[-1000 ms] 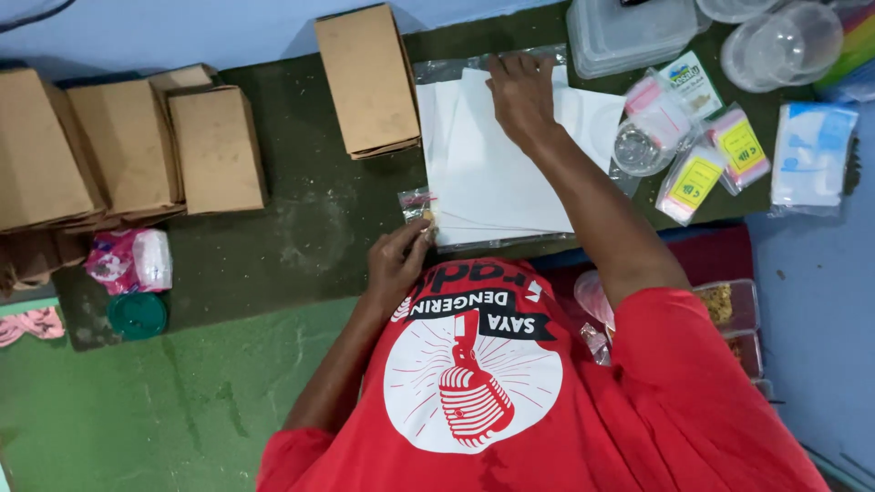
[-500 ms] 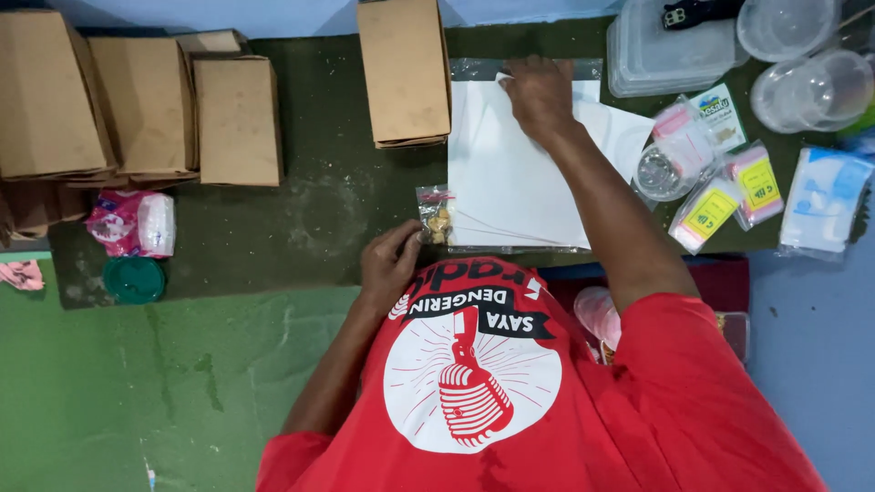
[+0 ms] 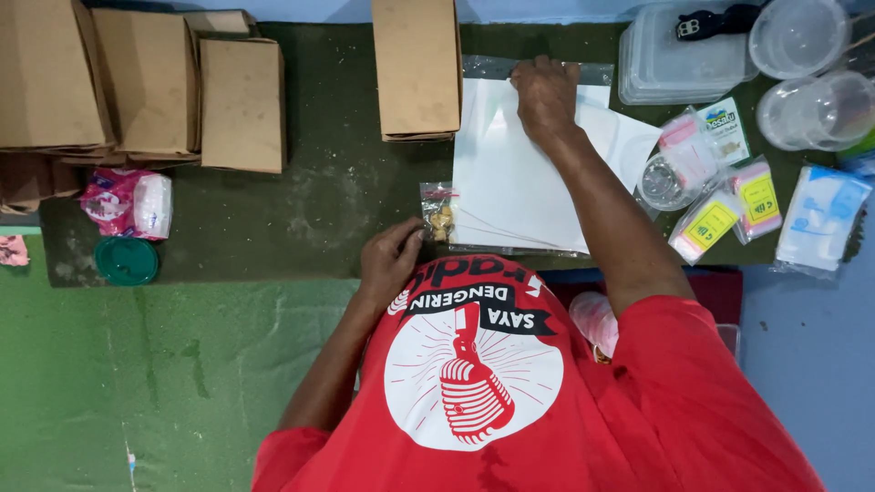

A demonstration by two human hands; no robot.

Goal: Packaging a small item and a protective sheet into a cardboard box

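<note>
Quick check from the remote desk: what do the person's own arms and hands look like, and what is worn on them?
Both arms are bare from the short red sleeves down. The left hand and right hand wear no gloves; I can make out no rings, watch or bracelets. The sleeves belong to a red T-shirt with a white round print of a red microphone and a black banner on the chest.

**Counted around the white sheets**

Left of the white sheets [image 3: 519, 173]: four brown boxes, namely one just beside [image 3: 417, 66] and three well apart [image 3: 241, 105] [image 3: 150, 80] [image 3: 47, 77]. One small snack bag [image 3: 439, 214] touching the sheets' left edge. One green lid [image 3: 127, 261] and one pink packet [image 3: 128, 202] far left. Right of the sheets: two yellow-labelled bags [image 3: 709, 219] [image 3: 758, 196], two round clear tubs [image 3: 797, 35] [image 3: 816, 109], one stack of rectangular clear tubs [image 3: 684, 59].
</note>
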